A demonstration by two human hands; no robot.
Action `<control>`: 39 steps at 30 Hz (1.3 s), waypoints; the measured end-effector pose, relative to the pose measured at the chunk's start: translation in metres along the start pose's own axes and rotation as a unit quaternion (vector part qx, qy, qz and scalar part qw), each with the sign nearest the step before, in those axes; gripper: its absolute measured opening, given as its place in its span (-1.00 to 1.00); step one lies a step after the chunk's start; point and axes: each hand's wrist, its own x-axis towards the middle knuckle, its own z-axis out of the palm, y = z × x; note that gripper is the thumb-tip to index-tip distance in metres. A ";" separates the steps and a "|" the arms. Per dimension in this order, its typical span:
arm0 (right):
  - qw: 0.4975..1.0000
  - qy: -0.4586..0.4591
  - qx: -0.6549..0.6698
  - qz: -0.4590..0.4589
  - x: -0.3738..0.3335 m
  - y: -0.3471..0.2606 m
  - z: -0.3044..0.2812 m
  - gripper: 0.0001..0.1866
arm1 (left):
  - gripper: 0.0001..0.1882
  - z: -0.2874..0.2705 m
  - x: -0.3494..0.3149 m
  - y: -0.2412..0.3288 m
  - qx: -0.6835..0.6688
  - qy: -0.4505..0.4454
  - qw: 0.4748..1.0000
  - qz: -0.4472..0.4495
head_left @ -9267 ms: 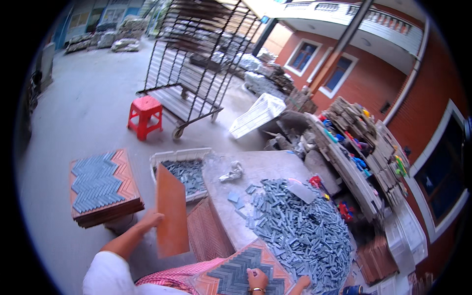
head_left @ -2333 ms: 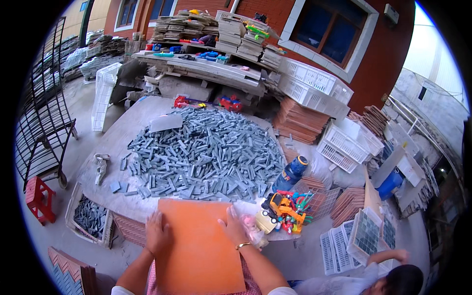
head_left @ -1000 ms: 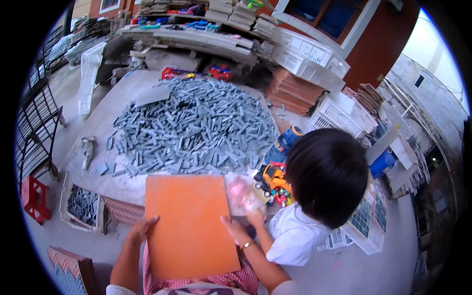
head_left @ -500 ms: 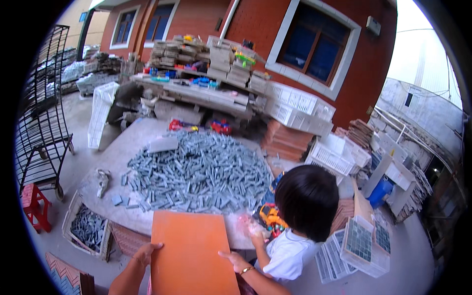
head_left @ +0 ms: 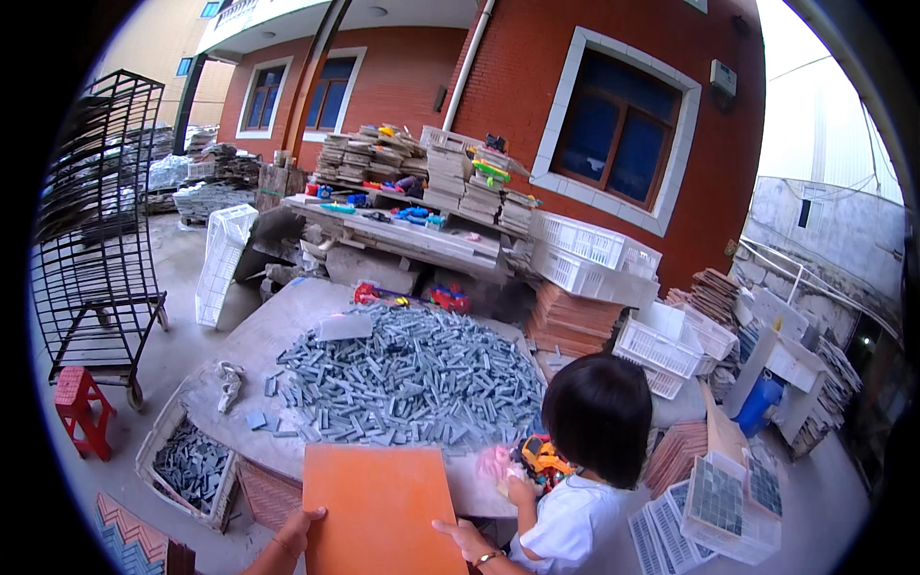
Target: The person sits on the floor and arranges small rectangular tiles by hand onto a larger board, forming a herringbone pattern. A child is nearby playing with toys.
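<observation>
A flat orange board (head_left: pixel 380 503) is held level between my two hands at the near edge of the table. My left hand (head_left: pixel 301 529) grips its left edge, thumb against the side. On the opposite edge my right hand (head_left: pixel 462 540) has its thumb on top, the fingers hidden underneath; a bracelet circles that wrist. Just beyond the board a large heap of small grey-green tile strips (head_left: pixel 412 374) covers much of the grey tabletop (head_left: pixel 216 383). A pale flat piece (head_left: pixel 344 328) rests on the heap's far left side.
Close on my right stands a person in a white shirt (head_left: pixel 580 522), beside an orange toy vehicle (head_left: pixel 544 458). A crate of dark strips (head_left: pixel 230 494) lies at lower left, near a red stool (head_left: pixel 82 412) and black rack (head_left: pixel 101 316). White crates (head_left: pixel 714 522) holding tile sheets stand at right.
My view has tilted up, so the scene sits lower in the picture. Both hands still hold the orange board, now nearer the lower edge.
</observation>
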 end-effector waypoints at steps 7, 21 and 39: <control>0.924 -0.039 -0.115 -0.362 -0.028 -0.107 0.038 -0.57 | -0.57 0.043 -0.029 0.100 0.004 -0.086 0.950 0.300; 0.683 0.010 -0.505 -0.527 -0.044 -0.049 0.012 -0.72 | -0.72 -0.030 -0.032 0.028 0.460 -0.044 0.753 0.468; 0.644 0.030 -0.630 -0.433 0.003 -0.008 -0.030 -0.55 | -0.65 -0.034 0.029 -0.038 0.593 0.037 0.661 0.459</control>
